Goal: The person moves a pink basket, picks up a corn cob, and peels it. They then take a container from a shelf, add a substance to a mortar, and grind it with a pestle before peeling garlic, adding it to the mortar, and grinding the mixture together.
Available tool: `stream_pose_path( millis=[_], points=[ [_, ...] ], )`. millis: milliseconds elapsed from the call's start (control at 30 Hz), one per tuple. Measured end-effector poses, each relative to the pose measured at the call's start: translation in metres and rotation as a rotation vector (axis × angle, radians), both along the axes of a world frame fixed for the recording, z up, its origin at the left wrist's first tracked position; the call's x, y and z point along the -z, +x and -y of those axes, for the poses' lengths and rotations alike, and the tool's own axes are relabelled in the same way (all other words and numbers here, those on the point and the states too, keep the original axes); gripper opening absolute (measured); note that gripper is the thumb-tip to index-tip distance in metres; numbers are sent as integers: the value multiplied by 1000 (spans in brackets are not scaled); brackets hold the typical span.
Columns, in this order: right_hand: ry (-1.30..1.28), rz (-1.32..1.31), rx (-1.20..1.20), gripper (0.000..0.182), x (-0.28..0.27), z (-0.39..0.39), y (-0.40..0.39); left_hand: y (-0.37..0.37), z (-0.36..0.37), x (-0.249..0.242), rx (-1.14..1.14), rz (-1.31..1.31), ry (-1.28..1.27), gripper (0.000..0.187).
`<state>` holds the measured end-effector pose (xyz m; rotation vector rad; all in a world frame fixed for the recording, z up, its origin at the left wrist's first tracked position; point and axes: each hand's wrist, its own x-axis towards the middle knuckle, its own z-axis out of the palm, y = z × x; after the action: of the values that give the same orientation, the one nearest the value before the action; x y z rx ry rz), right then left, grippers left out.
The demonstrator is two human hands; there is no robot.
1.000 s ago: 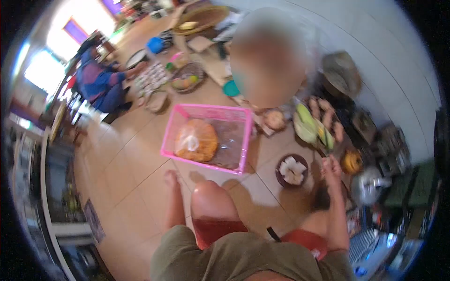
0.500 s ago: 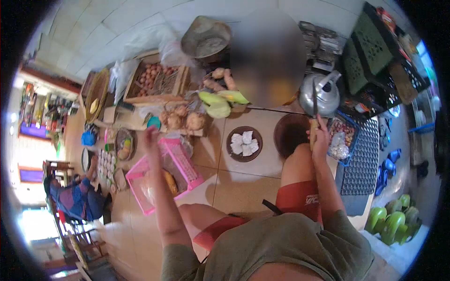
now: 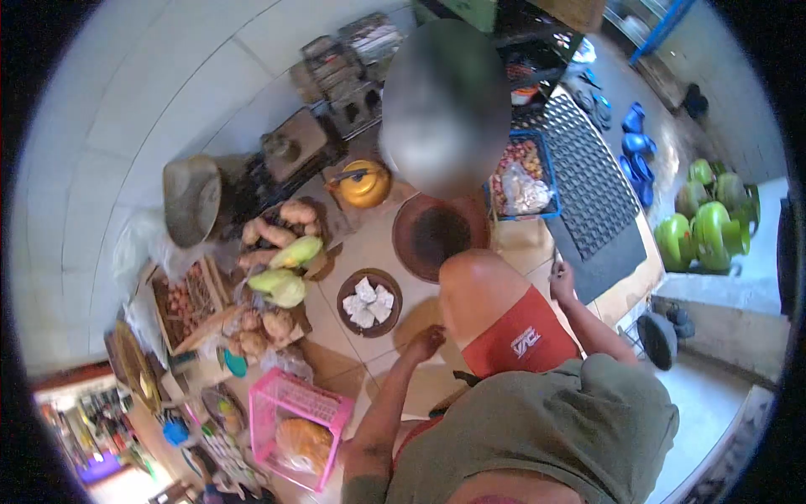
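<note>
My right hand (image 3: 562, 280) is closed beside my bent knee, above the floor near the dark mat. A thin tip stands out of it, the knife (image 3: 555, 254) seen almost end-on, with most of it hidden by the fingers. In front of my lap, my left hand (image 3: 428, 343) is held with its fingers curled in; I see nothing in them. Nearest to it is a brown round dish (image 3: 343, 315) with several white chunks (image 3: 368, 303) in it. Beyond my knee lies a wide dark stone mortar (image 3: 406, 244).
A pink basket (image 3: 295, 384) stands at lower left. Corn (image 3: 284, 287), tubers (image 3: 267, 233) and a wooden egg crate (image 3: 220, 290) lie further left. A yellow kettle (image 3: 364, 185), a blue basket of shallots (image 3: 522, 158), a black mat (image 3: 585, 189) and green gas cylinders (image 3: 719, 231) are around.
My view has turned to the right. The right hand has lowered the knife from upright and moved away from the mortar. The left hand has drawn back from above the pink basket.
</note>
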<state>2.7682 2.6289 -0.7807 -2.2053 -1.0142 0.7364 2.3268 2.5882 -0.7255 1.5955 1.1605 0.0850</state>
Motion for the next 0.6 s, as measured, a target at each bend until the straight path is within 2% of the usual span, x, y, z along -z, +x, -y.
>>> stream_pose_path(
  millis=[33,67,133,200,233,267,300,333,367,433,467,500,533,567,600],
  points=[
    [-130,37,-158,18,-7,23,2,1,8,5,29,8,-13,20],
    [-270,65,-324,20,-13,43,1,-5,19,11,20,54,-132,21],
    [-399,54,-355,24,-13,51,1,-20,23,33,20,100,-263,23],
    [-519,49,-397,27,-5,41,5,-45,14,70,8,166,-129,29],
    [-483,56,-443,30,1,30,9,-62,7,103,38,-33,80,28],
    [-448,63,-494,33,5,21,12,-64,-2,104,-16,-107,285,27],
    [-461,69,-498,33,4,14,14,-66,-12,103,-84,-201,482,26],
    [-276,258,-489,31,3,5,14,-59,-35,71,-234,-175,682,26],
    [-87,438,-476,29,-5,-7,7,-62,-39,75,-237,-178,675,26],
    [-141,325,-335,23,-28,-51,-12,-69,-46,81,-551,179,87,25],
    [25,264,-363,19,-38,-70,-20,-67,-56,68,-558,175,84,25],
    [187,200,-390,16,-49,-89,-29,-62,-72,39,-446,45,53,26],
    [158,158,-389,16,-71,-111,-43,-59,-82,22,-333,-82,21,26],
    [131,115,-387,17,-85,-132,-56,-62,-86,19,-374,37,27,24],
    [284,119,-480,17,-84,-153,-61,-62,-89,15,-384,36,32,24]
  ],
)
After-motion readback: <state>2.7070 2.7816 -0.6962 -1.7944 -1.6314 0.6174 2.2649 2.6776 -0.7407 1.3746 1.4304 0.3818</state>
